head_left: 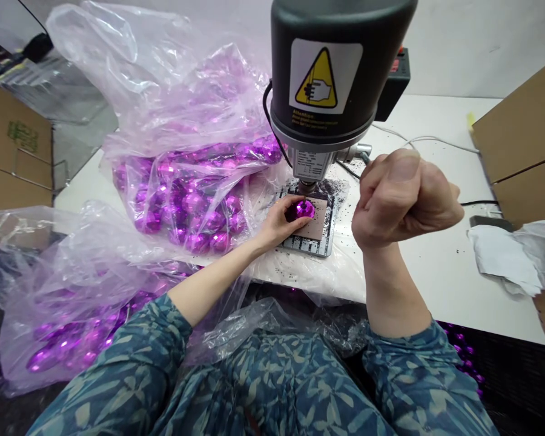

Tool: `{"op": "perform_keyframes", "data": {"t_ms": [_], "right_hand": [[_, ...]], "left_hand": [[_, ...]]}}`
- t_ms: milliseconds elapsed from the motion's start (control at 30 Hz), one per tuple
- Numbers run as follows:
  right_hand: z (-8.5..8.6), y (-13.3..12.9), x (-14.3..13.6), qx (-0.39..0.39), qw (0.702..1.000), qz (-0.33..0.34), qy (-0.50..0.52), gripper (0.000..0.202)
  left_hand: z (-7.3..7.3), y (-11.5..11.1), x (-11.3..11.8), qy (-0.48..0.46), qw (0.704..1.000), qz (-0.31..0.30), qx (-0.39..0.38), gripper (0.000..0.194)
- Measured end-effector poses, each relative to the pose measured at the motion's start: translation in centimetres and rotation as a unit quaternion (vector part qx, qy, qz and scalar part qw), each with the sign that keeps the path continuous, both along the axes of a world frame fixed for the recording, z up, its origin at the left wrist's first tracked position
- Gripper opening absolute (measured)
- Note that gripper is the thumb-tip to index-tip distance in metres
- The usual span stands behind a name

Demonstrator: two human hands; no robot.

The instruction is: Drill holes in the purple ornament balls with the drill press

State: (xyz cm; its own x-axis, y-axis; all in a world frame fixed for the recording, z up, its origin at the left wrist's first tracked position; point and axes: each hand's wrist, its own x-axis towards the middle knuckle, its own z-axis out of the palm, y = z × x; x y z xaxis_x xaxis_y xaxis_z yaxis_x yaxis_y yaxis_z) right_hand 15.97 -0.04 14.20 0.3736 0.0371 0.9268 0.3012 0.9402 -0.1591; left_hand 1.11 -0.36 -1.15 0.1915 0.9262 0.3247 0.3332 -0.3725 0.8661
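A shiny purple faceted ball (306, 209) rests on a brown board (317, 227) on the base of a black drill press (323, 72). My left hand (281, 221) grips the ball from its left side, thumb and fingers curved around it. Right above the ball is the chuck (307, 186), its bit meeting the ball's top. To the right of the machine, my right hand (397, 200) is raised and closed in a fist; it seems wrapped round the end of a lever that is mostly hidden by the fingers.
An open plastic bag of purple balls (195, 206) lies left of the machine, with another bag (72, 339) nearer the front left. Dark shavings surround the metal base (320, 250). Cardboard boxes (522, 121) stand at right, near crumpled white paper (504, 257). A cable crosses behind my right hand.
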Motion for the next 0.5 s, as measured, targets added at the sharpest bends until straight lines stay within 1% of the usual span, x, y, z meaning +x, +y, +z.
{"op": "perform_keyframes", "data": {"t_ms": [100,233,367,500], "right_hand": [[-0.5,0.2,0.1,0.023,1.000,-0.011,-0.007,0.054],[-1.4,0.2,0.4,0.057,0.998,0.007,-0.031,0.053],[-2.0,0.1,0.7,0.063,0.996,0.016,-0.066,0.050],[-2.3,0.2,1.0,0.081,0.993,0.022,-0.083,0.049]], "left_hand": [[-0.3,0.1,-0.1,0.011,1.000,0.004,0.015,0.051],[-0.1,0.1,-0.2,0.017,1.000,0.001,0.017,0.050],[0.2,0.0,-0.2,0.033,0.999,0.003,0.010,0.050],[0.1,0.0,-0.1,0.044,0.999,0.012,0.013,0.050]]}}
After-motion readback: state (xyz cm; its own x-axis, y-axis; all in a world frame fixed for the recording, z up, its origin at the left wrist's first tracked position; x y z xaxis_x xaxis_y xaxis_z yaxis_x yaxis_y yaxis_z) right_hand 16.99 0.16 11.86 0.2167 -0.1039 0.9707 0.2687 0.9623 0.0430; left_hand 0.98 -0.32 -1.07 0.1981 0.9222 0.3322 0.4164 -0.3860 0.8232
